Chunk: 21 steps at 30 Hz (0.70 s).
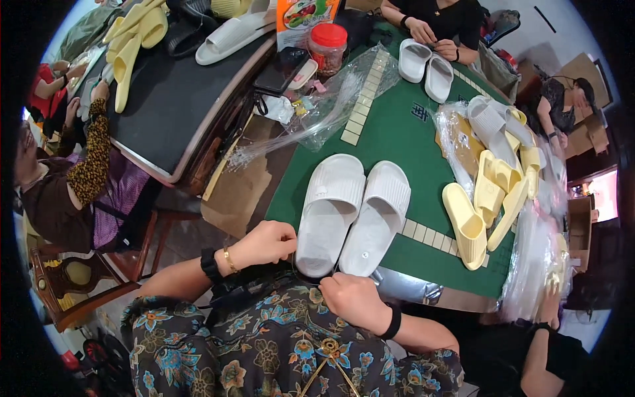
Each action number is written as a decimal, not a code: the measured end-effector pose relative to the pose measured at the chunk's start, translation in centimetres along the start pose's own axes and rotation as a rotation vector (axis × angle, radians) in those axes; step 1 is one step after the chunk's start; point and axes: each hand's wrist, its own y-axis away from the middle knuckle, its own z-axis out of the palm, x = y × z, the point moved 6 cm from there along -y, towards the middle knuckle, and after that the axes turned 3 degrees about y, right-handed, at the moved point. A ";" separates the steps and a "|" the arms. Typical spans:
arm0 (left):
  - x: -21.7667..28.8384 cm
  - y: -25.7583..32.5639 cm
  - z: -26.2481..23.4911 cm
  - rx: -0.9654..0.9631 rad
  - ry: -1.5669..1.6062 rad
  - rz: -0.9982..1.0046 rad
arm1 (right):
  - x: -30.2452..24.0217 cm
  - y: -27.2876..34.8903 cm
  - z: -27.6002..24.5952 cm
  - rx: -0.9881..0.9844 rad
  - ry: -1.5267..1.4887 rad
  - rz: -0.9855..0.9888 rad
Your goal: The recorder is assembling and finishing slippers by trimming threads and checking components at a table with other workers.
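A pair of light grey slide slippers lies in front of me on the green tabletop, toes pointing away. The left slipper (329, 212) and the right slipper (377, 215) sit side by side with their heels at the near edge. My left hand (268, 241) is closed in a pinch beside the left slipper's heel. Just below the heels, my right hand (354, 301) is closed too, its fingers pressed together. Whatever is between the fingers of either hand is too thin or too hidden to make out.
Yellow slippers (469, 225) and clear plastic bags (536, 245) lie to the right. Clear plastic strips (284, 139) and a red-lidded jar (327, 47) are at the far left. Another grey pair (426, 66) stands before a person opposite. Other people work around a black table (172, 99).
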 end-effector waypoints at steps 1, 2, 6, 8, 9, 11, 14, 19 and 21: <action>0.2 -0.1 0.0 0.008 0.017 0.007 | -0.1 -0.2 0.2 -0.040 -0.010 -0.003; 0.3 -0.1 0.0 0.015 0.035 0.016 | -0.1 -0.1 0.3 -0.037 -0.009 -0.005; 0.8 -1.3 0.2 0.034 0.103 0.069 | 1.8 -0.5 0.5 -0.002 0.015 0.108; 1.6 -2.0 0.2 0.043 0.089 0.071 | 3.0 -0.8 0.1 0.024 0.026 0.161; 2.0 -2.2 0.4 0.043 0.090 0.076 | 4.0 -1.1 -0.3 0.041 0.063 0.217; 3.0 -2.4 0.4 0.122 0.085 0.139 | 6.5 -1.2 -0.4 0.062 0.119 0.315; 4.0 -2.6 0.5 0.130 0.031 0.222 | 9.2 -1.6 -1.3 0.247 0.152 0.369; 4.9 -3.6 -0.8 0.256 0.046 0.267 | 10.4 -2.0 -2.5 0.412 0.139 0.406; 5.3 -4.3 -2.2 0.348 0.072 0.278 | 10.4 -2.1 -2.7 0.407 0.115 0.409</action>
